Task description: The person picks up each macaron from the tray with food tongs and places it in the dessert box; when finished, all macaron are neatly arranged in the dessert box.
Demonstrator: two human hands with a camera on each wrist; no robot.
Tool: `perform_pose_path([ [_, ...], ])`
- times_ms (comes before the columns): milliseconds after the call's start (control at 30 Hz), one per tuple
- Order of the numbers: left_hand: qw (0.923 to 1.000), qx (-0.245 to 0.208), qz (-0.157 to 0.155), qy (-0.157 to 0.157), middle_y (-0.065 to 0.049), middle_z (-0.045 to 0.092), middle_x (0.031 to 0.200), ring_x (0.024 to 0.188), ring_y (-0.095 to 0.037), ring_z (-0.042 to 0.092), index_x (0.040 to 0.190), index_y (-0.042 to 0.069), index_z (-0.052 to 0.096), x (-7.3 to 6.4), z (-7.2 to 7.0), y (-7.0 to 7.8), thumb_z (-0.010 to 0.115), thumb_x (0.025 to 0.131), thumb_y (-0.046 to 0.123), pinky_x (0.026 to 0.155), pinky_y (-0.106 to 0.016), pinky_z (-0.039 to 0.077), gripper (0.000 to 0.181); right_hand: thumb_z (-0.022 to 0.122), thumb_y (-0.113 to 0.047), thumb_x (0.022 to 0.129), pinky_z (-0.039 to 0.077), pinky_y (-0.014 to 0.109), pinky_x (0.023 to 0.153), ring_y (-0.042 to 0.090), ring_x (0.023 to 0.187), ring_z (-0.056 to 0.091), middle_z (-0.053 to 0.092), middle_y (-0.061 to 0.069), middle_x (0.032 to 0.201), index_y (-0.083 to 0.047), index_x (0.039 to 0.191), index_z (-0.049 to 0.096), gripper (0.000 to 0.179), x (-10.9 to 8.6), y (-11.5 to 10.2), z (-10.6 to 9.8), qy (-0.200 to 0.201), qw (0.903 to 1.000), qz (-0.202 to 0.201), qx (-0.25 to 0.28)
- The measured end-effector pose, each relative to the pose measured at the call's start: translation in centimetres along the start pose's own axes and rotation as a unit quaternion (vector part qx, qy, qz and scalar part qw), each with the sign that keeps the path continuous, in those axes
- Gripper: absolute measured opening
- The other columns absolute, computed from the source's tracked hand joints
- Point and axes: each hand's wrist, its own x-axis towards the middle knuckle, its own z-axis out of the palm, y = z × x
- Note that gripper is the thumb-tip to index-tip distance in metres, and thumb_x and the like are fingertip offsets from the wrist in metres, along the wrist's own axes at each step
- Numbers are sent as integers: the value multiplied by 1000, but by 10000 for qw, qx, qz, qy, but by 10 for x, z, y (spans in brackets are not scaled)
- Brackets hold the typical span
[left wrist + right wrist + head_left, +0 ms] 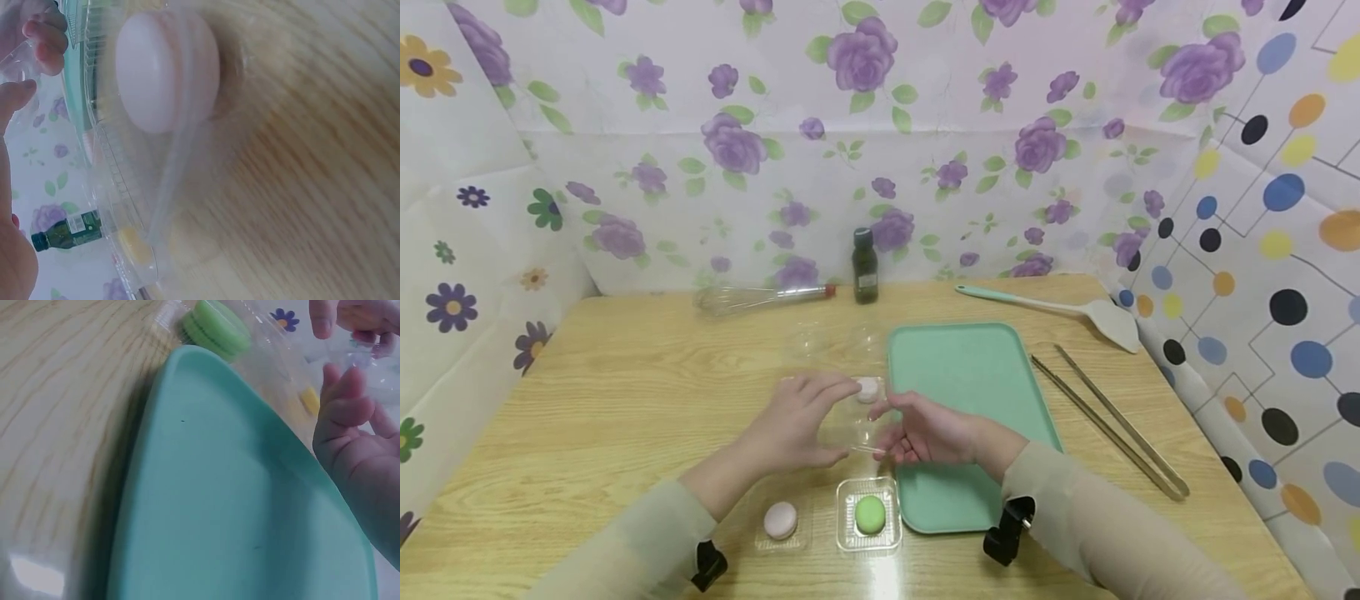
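Note:
In the head view my left hand and right hand face each other above the table. Between them is a clear plastic lid; left fingers and thumb hold its left side, right fingers its right side. Below my left hand, a pale pink macaron sits in a clear tray. Beside it a green macaron sits in another clear tray. A whitish macaron shows beyond the fingers. A yellow macaron, hidden by my left hand in the head view, appears in the left wrist view.
A mint-green tray lies to the right, under my right forearm. Two clear domed lids lie behind. Along the back are a whisk, a dark bottle and a white spatula. Metal tongs lie far right.

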Motion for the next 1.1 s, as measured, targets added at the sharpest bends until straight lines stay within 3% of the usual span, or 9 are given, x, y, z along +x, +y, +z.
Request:
perform_pose_path([
  [133,9999,-108,125,-23,-6,46,134,118,-23,44,135,12,43,0,-1,1,82,57,52,96,-46,38,96,39,-51,92,40,24,67,16,78,50,58,11,98,-7,138,25,65,-1,1,-1,157,9996,-108,-222],
  [233,9987,-435,50,-248,-4,44,138,120,-22,42,138,13,40,-1,-2,2,80,53,61,98,-46,37,105,42,-44,92,37,26,68,18,81,49,56,10,101,-10,135,28,56,-1,3,-2,357,9981,-260,-429],
  [433,9851,-1239,-835,-848,-3,40,142,125,-25,37,141,18,37,-2,-4,3,81,55,57,103,-51,31,104,51,-24,91,39,27,69,18,82,49,55,16,106,-12,132,37,45,0,4,-5,747,9889,-577,-1150],
  [500,9782,-1453,-1105,-995,-3,38,144,128,-27,34,142,19,37,-1,-4,2,83,58,51,104,-54,27,101,54,-22,91,42,31,75,19,91,51,54,17,114,-13,133,40,45,-2,4,-6,864,9769,-806,-1782],
  [633,9669,-1796,-1382,-1174,-6,35,145,132,-30,29,142,18,36,0,-4,1,82,64,38,105,-59,22,93,65,-22,85,44,38,82,23,101,49,53,11,120,-16,134,44,53,-6,4,-7,1107,9349,-1380,-3078],
  [733,9633,-1920,-1405,-1242,-9,36,145,132,-31,29,141,15,38,-1,-2,-1,80,68,37,104,-61,22,87,73,-25,79,44,38,80,21,99,48,52,4,121,-18,132,45,60,-6,5,-7,1241,9069,-1724,-3638],
  [800,9638,-1919,-1347,-1267,-10,37,144,132,-32,29,140,13,39,-2,-1,-3,79,69,41,104,-61,22,86,75,-25,77,44,40,79,20,100,48,50,3,123,-19,131,46,62,-6,6,-6,1298,8953,-1881,-3825],
  [867,9651,-1885,-1292,-1279,-10,39,143,132,-31,30,139,12,41,-3,1,-5,77,69,46,104,-61,22,86,77,-27,75,44,42,79,18,100,47,48,-1,124,-20,131,46,64,-6,6,-5,1343,8877,-1939,-3955],
  [1100,9680,-1782,-1257,-1242,-9,43,139,129,-28,34,137,10,44,-3,1,-3,74,70,52,104,-56,26,85,79,-30,74,44,41,76,17,100,46,46,-4,125,-22,132,46,67,-8,6,-3,1337,8781,-1997,-4137],
])
